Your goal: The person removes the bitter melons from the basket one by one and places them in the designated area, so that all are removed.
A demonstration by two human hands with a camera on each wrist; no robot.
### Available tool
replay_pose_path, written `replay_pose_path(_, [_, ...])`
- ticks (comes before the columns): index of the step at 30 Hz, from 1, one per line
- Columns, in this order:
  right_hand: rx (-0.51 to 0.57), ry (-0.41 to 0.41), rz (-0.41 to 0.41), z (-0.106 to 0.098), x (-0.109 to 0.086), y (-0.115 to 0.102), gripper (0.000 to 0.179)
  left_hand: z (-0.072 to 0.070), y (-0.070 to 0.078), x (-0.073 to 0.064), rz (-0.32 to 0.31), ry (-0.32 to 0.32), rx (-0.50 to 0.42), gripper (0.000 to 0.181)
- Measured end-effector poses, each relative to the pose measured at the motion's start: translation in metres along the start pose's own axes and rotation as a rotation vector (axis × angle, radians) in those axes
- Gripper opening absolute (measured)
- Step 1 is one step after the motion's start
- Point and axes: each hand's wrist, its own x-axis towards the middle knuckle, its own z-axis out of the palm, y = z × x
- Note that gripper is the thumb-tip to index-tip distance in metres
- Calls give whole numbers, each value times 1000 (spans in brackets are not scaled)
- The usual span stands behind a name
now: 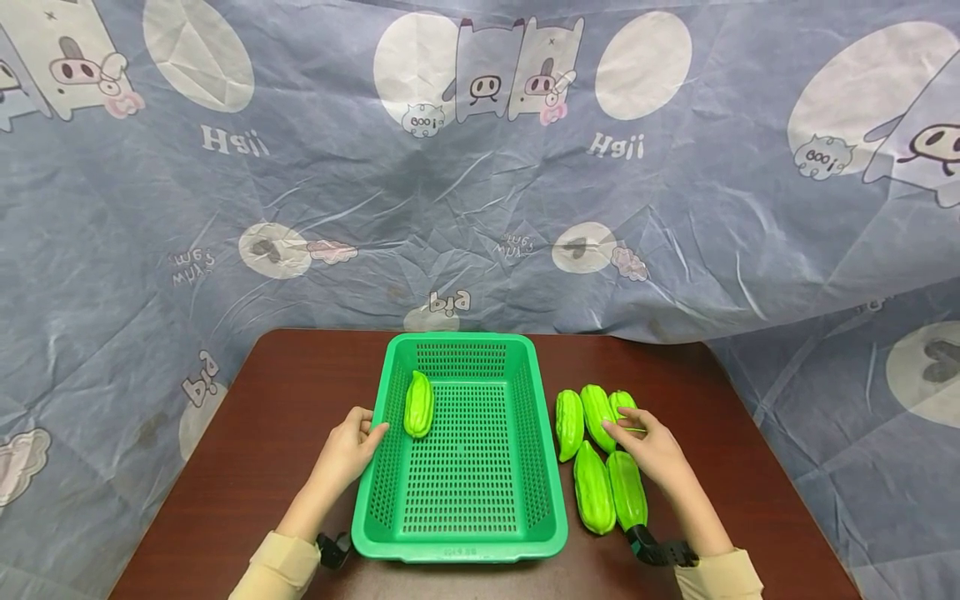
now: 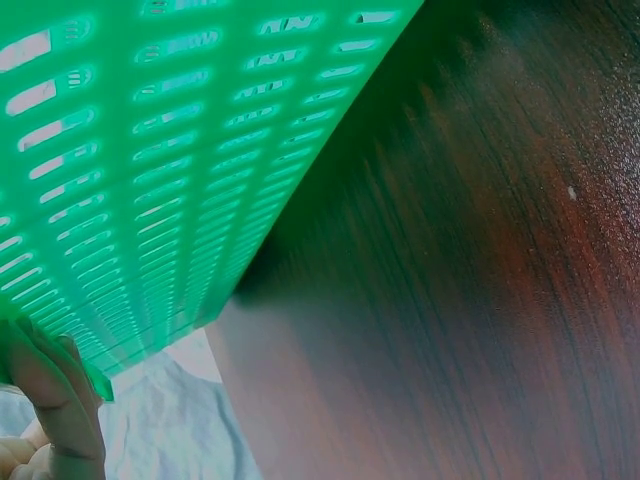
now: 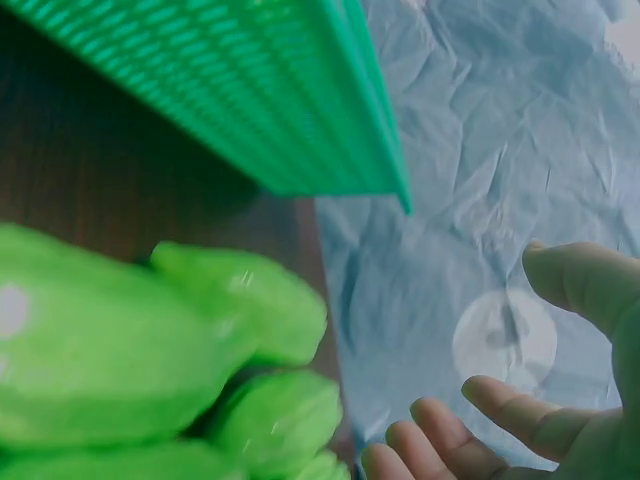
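My left hand [image 1: 348,450] grips the left rim of a green plastic basket [image 1: 459,552], thumb on top of the edge. In the left wrist view its fingers [image 2: 62,405] curl about that rim beside the slotted wall. Inside the basket, toward its left side, lies one light green bitter melon [image 1: 419,408]. Several more bitter melons [image 1: 594,496] lie in a close group on the table to the basket's right. Above this group hovers my right hand [image 1: 654,450], thumb and fingers spread apart with nothing between them, as the right wrist view shows. It partly covers the farthest-right melon [image 1: 622,400].
The brown wooden table [image 1: 300,392] extends to both sides of the basket. A grey-blue printed cloth [image 1: 465,192] hangs behind the table's far edge. Dark wrist straps [image 1: 660,552] are on both arms.
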Motion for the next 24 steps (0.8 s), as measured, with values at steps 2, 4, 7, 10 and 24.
replay_pose_path(2, [6, -2, -15, 3, 3, -10, 72, 0, 0, 0, 0, -1, 0, 39])
replay_pose_path(4, [12, -7, -29, 6, 6, -20, 71, 0, 0, 0, 4, -1, 0, 39])
replay_pose_path(7, [36, -18, -47, 11, 11, -34, 70, 0, -2, 0, 9, -1, 0, 40])
replay_pose_path(10, [78, -37, -71, 18, 15, -48, 68, 0, -2, 0, 6, 2, 3, 39])
replay_pose_path(24, [144, -77, -198, 67, 33, -104, 60, 0, -2, 0, 4, 3, 5, 40])
